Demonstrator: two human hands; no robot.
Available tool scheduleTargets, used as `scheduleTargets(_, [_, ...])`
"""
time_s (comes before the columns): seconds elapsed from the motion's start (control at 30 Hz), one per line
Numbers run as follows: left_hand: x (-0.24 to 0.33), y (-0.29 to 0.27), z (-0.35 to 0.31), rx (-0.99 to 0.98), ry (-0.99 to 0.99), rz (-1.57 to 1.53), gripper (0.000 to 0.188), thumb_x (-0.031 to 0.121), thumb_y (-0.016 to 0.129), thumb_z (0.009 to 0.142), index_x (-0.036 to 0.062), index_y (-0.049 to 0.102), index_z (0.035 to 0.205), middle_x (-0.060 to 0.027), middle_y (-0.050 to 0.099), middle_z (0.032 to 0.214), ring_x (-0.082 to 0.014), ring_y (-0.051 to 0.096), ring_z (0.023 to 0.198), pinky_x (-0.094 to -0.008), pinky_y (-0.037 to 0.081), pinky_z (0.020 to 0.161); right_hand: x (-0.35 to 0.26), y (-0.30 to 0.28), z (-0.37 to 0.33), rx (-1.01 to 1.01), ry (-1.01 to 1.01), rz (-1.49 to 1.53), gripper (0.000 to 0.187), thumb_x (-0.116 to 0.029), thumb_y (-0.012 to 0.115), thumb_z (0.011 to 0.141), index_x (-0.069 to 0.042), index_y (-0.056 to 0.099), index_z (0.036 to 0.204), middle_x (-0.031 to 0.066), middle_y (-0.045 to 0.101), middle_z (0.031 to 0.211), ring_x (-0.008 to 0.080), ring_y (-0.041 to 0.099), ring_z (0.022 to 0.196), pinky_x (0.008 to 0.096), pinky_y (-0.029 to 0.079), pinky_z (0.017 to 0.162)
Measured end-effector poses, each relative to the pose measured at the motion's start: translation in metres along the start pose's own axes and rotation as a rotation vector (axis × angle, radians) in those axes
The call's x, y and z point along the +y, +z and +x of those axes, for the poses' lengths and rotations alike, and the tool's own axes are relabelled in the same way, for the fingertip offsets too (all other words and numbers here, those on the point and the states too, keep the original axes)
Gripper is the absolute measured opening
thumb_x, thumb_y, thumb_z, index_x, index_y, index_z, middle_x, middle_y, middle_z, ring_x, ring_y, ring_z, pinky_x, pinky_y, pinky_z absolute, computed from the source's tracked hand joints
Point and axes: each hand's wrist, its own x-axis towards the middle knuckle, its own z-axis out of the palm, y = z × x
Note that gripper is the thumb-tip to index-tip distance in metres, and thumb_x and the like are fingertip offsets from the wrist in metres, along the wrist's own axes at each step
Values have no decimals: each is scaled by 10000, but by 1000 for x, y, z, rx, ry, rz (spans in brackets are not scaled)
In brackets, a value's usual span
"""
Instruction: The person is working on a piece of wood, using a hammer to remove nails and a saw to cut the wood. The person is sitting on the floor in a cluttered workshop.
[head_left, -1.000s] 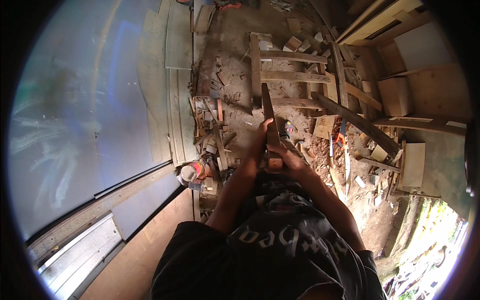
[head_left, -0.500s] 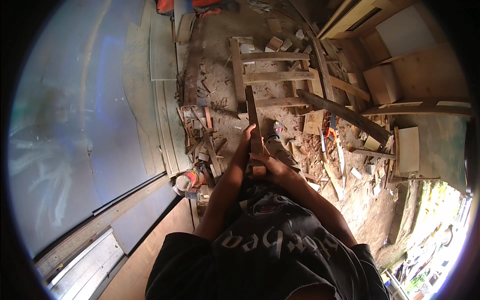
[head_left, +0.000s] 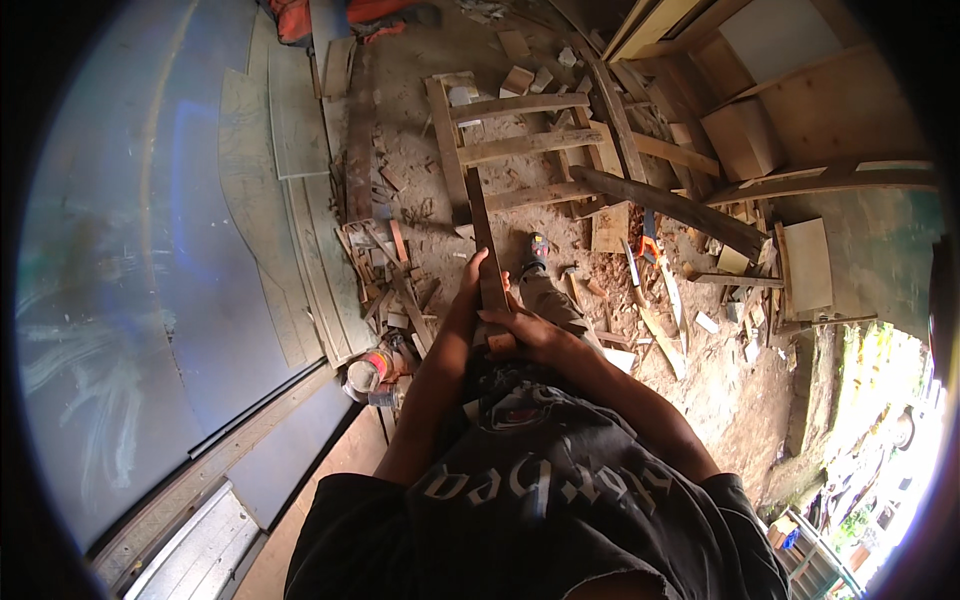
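Note:
A long, narrow wooden board (head_left: pixel 490 265) points away from my body, its near end close to my shirt. Around its left side wraps my left hand (head_left: pixel 475 278), the thumb lying up along the edge. Closer to me, my right hand (head_left: pixel 528 332) is closed on the same board near its pale cut end (head_left: pixel 502 344). The far tip of the board overlaps the side rail of a ladder-like wooden frame (head_left: pixel 525 147) in the picture; I cannot tell whether they touch.
A handsaw with an orange handle (head_left: pixel 649 247) and a hammer (head_left: pixel 572 284) lie right of my shoe (head_left: pixel 539 247). A dark beam (head_left: pixel 680 212) slants across at right. Wood scraps (head_left: pixel 400 290) litter the left floor beside large leaning sheets (head_left: pixel 130 250). A reddish round tool (head_left: pixel 370 370) sits by my left arm.
The whole view has shifted slightly, so the frame and floor appear farther left. Both hands keep their hold on the board, which has moved little relative to my body.

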Motion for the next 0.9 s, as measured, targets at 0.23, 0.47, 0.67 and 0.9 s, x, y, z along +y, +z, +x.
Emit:
scheduleTargets(0.23, [-24,-14,-28,96,247,108,825,689,517,881,-27,492,1289,-168,649,1073,-290,647,925,-398,541,776,-9,-4,-7,-54,66,55,490,-274,702,900,-183,453,1311,61,594,1029,194,626,847,395,571,750])
scheduleTargets(0.47, [-1,-41,-50,329,182,188,792,622,548,904,22,415,1404,-127,579,1277,-264,601,1086,-432,479,902,-25,4,-18,-79,43,-18,363,-274,642,937,-145,528,1256,76,661,970,167,650,798,342,551,755])
scheduleTargets(0.67, [7,-29,-39,330,211,164,644,531,478,984,20,446,1375,-104,600,1197,-229,581,1071,-423,485,889,-12,-6,-3,-95,-12,-22,410,-269,648,937,-165,475,1294,73,627,900,164,631,759,361,565,713])
scheduleTargets(0.9, [43,30,-32,436,-57,291,827,666,556,881,5,419,1358,-159,587,1189,-267,592,1091,-483,506,876,-1,-13,-1,-38,-29,-15,550,-283,642,940,-124,389,1402,108,587,1035,188,632,896,362,563,738])
